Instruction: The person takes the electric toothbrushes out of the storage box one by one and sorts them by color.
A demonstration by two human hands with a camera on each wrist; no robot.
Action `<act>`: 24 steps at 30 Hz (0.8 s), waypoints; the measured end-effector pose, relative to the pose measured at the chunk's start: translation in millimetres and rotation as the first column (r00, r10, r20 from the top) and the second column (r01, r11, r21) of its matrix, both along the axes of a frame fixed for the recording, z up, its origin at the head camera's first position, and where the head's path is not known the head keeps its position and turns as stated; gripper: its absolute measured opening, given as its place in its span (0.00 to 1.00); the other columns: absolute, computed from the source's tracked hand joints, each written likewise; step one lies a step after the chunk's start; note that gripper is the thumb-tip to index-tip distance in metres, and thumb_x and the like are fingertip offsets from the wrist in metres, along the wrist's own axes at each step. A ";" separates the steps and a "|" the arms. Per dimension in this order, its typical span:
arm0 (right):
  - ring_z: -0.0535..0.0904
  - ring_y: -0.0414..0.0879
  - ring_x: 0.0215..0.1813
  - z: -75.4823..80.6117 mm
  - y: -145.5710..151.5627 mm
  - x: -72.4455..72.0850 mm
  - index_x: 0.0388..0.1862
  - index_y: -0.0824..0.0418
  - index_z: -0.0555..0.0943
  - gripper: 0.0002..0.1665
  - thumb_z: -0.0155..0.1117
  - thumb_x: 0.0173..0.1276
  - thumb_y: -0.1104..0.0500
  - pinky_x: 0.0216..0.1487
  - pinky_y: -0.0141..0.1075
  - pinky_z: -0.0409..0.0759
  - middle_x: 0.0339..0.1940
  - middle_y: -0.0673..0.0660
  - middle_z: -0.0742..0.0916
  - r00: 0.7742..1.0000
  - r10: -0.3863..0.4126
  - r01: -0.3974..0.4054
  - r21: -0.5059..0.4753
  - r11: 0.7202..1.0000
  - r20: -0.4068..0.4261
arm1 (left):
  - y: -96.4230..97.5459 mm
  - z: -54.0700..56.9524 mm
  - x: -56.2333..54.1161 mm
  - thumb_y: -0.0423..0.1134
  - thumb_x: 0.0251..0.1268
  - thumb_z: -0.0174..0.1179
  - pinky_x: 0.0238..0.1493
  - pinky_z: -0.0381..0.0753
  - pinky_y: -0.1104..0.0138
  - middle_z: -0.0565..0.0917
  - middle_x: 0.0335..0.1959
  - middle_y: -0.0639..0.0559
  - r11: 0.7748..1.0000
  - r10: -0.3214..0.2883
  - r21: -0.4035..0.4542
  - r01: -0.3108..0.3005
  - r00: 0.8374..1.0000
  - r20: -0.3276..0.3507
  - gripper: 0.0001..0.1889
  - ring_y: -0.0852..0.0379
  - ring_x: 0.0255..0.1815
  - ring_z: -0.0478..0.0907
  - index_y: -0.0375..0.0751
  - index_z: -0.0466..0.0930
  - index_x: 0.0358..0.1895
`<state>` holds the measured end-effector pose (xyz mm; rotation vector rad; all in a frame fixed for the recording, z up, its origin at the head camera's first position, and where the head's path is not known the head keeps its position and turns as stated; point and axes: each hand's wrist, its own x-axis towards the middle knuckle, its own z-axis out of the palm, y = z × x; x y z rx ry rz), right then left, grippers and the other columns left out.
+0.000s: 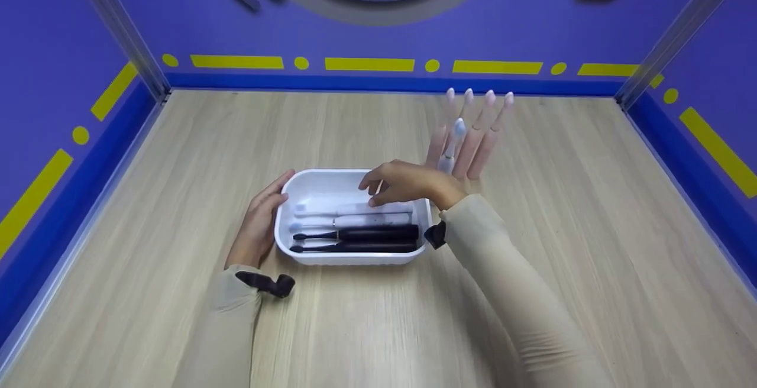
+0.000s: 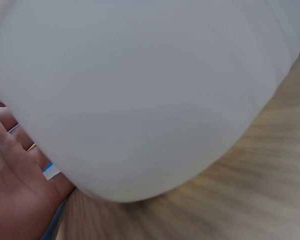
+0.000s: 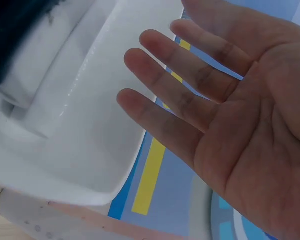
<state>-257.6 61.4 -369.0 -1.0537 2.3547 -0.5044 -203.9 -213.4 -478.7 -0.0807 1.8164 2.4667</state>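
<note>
A white plastic bin (image 1: 319, 184) stands on the table with two white electric toothbrushes (image 1: 372, 220) and two black electric toothbrushes (image 1: 378, 233) lying side by side in it. My left hand (image 1: 258, 222) rests against the bin's left side, its fingers along the outer wall and the thumb at the rim. In the left wrist view the bin's wall (image 2: 140, 100) hides part of those fingers. Above the bin's back right part hovers my right hand (image 1: 408, 184), fingers loosely bent. The right wrist view shows its palm (image 3: 260, 140) with nothing held.
Behind my right forearm, several pink electric toothbrushes (image 1: 470, 148) stand upright at the back right, with a white one (image 1: 450, 150) in front of them. Blue panels with yellow marks (image 1: 369, 64) wall in the wooden table (image 1: 562, 199) at the back and both sides.
</note>
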 end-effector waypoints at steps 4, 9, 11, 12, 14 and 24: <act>0.82 0.51 0.55 2.4 -4.4 -0.1 0.62 0.64 0.76 0.25 0.62 0.68 0.57 0.60 0.42 0.78 0.51 0.60 0.86 1.000 0.011 -0.011 0.026 1.000 0.000 | 0.5 0.2 0.3 0.28 0.70 0.38 0.78 0.47 0.67 0.57 0.77 0.49 1.000 -0.003 0.004 0.003 1.000 -0.004 0.27 0.58 0.78 0.48 0.35 0.58 0.72; 0.82 0.51 0.55 3.2 -9.4 -2.1 0.62 0.63 0.76 0.24 0.62 0.68 0.57 0.60 0.42 0.78 0.51 0.60 0.86 1.000 0.012 -0.012 0.056 0.998 0.003 | -0.4 -0.3 0.2 0.28 0.69 0.38 0.78 0.48 0.66 0.56 0.77 0.48 1.000 -0.004 0.016 0.004 1.000 -0.002 0.27 0.57 0.78 0.49 0.34 0.58 0.72; 0.81 0.50 0.55 2.1 -11.9 -3.6 0.62 0.64 0.76 0.24 0.61 0.68 0.58 0.60 0.42 0.78 0.51 0.60 0.86 1.000 0.017 -0.017 0.064 0.998 0.002 | -0.8 -0.3 0.1 0.27 0.69 0.38 0.78 0.47 0.66 0.55 0.77 0.48 1.000 -0.009 0.018 0.009 1.000 -0.004 0.28 0.56 0.78 0.48 0.34 0.58 0.73; 0.81 0.50 0.56 1.2 -13.0 -4.4 0.62 0.64 0.76 0.24 0.60 0.68 0.58 0.60 0.42 0.78 0.51 0.60 0.86 1.000 0.022 -0.022 0.068 0.997 0.002 | -0.9 -0.2 0.1 0.27 0.69 0.37 0.78 0.47 0.66 0.55 0.77 0.48 1.000 -0.010 0.016 0.010 1.000 -0.007 0.28 0.56 0.79 0.48 0.34 0.57 0.73; 0.81 0.50 0.56 -1.0 -15.1 -5.8 0.61 0.64 0.77 0.23 0.59 0.69 0.59 0.61 0.42 0.77 0.51 0.60 0.86 1.000 0.027 -0.027 0.073 0.997 0.005 | -0.9 -0.3 -0.1 0.27 0.69 0.38 0.78 0.46 0.66 0.55 0.77 0.47 1.000 -0.005 0.016 0.005 1.000 -0.008 0.28 0.56 0.79 0.48 0.33 0.57 0.73; 0.80 0.51 0.58 -11.2 -20.6 -11.7 0.60 0.64 0.78 0.21 0.58 0.69 0.60 0.62 0.43 0.76 0.53 0.60 0.86 0.999 0.043 -0.043 0.069 0.997 0.008 | -1.0 -0.8 -0.4 0.27 0.68 0.39 0.78 0.46 0.67 0.57 0.77 0.47 1.000 0.007 0.016 -0.007 1.000 -0.009 0.28 0.57 0.79 0.48 0.33 0.58 0.72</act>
